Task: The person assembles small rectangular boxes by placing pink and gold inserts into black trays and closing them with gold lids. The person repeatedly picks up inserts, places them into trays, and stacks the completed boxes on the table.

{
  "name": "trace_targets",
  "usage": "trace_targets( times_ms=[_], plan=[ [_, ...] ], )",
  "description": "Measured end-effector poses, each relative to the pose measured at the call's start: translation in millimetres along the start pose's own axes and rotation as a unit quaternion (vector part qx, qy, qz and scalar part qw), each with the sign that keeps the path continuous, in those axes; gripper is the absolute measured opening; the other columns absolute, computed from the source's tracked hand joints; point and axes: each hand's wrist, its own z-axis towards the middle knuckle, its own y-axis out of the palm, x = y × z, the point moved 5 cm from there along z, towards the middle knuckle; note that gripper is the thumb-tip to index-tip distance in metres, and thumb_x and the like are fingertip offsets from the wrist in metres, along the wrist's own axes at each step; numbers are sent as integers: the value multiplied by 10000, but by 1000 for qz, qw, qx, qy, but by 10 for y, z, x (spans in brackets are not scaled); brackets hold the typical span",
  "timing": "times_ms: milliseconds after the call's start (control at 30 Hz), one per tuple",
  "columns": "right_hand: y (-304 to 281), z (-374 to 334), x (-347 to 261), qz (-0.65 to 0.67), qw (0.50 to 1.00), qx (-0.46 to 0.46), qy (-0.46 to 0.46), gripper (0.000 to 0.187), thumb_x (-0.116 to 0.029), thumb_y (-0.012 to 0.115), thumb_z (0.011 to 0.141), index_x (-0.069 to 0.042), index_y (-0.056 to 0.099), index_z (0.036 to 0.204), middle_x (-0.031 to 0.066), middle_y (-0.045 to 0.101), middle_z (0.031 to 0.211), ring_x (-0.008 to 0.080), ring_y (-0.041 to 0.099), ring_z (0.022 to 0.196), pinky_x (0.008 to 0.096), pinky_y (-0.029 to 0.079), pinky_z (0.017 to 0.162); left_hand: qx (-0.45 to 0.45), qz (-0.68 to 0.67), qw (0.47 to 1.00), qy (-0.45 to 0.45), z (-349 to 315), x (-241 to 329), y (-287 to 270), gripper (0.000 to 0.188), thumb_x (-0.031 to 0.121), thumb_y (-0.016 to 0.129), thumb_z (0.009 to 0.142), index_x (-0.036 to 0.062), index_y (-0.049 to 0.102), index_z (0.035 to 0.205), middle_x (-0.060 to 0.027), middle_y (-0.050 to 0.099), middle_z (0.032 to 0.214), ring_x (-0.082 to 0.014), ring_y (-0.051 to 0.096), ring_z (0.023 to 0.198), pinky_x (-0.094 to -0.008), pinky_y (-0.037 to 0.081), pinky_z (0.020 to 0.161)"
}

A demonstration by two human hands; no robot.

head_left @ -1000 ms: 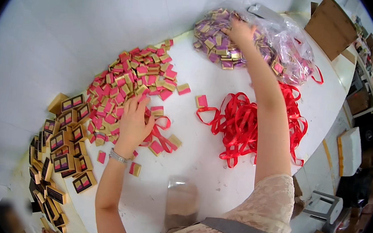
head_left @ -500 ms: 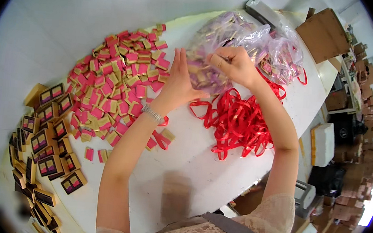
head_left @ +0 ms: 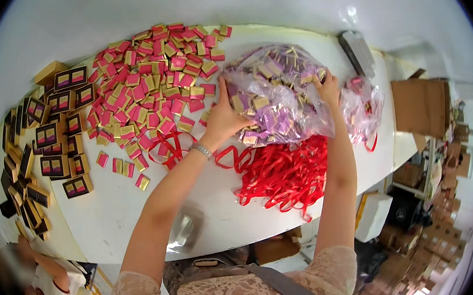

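A clear plastic bag [head_left: 278, 97] full of small purple-and-gold wrapped pieces lies on the white table. My left hand [head_left: 227, 118] grips its lower left side, thumb pointing up and fingers partly under the bag. On the opposite side my right hand [head_left: 328, 91] clasps the plastic, with its fingertips bent over the edge. Just below the bag, partly covered by it, is a heap of red ribbon [head_left: 285, 178]. One ribbon strand trails leftward under my left wrist toward a wide pile of pink-and-gold wrapped pieces [head_left: 151, 82].
Black-and-gold boxes with windows [head_left: 58, 136] crowd the table's left end. A second plastic bag [head_left: 362, 111] lies right of my right hand, below a grey device [head_left: 356, 52]. An open cardboard box [head_left: 420, 105] stands at the right. Another person [head_left: 56, 272] is at lower left.
My right hand has opened out and moved right onto the bag's far side. The bag now lies flatter and wider, nearer the ribbon. My view has shifted slightly.
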Motion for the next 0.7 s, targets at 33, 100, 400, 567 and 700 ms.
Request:
trace_targets(
  times_ms=[33,100,400,567,700],
  plan=[
    [36,228,225,24,996,-76,34,744,-601,545,909,41,577,1285,243,585,1308,354,606,1138,407,483,932,2,-47,999,-24,-1,37,84,1388,269,935,600,-6,-54,1535,-278,361,1494,-356,561,1221,-377,508,967],
    [-2,479,259,132,970,-183,96,735,-602,552,908,49,603,1245,223,603,1281,326,608,1116,410,486,915,11,-268,957,-109,-8,47,149,1039,97,836,722,-1,169,1513,-182,490,1410,-273,612,1150,-343,516,954],
    [-754,629,-579,437,803,-371,161,375,-317,559,971,-18,673,1167,64,699,1038,123,642,887,286,519,745,98,-737,610,-274,-548,-237,-81,432,304,647,917,59,556,1262,-99,693,1089,-218,692,976,-360,604,765],
    [50,347,-972,430,820,-346,148,542,-344,564,978,-40,470,1417,105,591,1309,180,592,1131,298,490,931,25,-795,556,-241,-823,-392,-131,505,444,619,926,55,582,1246,-137,680,1136,-278,688,979,-432,570,856],
    [247,-114,-1510,432,729,-520,105,624,-287,687,898,-29,440,1410,121,592,1296,187,608,1117,343,496,962,-39,-564,782,-263,-950,-451,-215,300,310,646,910,16,676,964,-116,709,911,-287,673,860,-402,546,753]
  ],
)
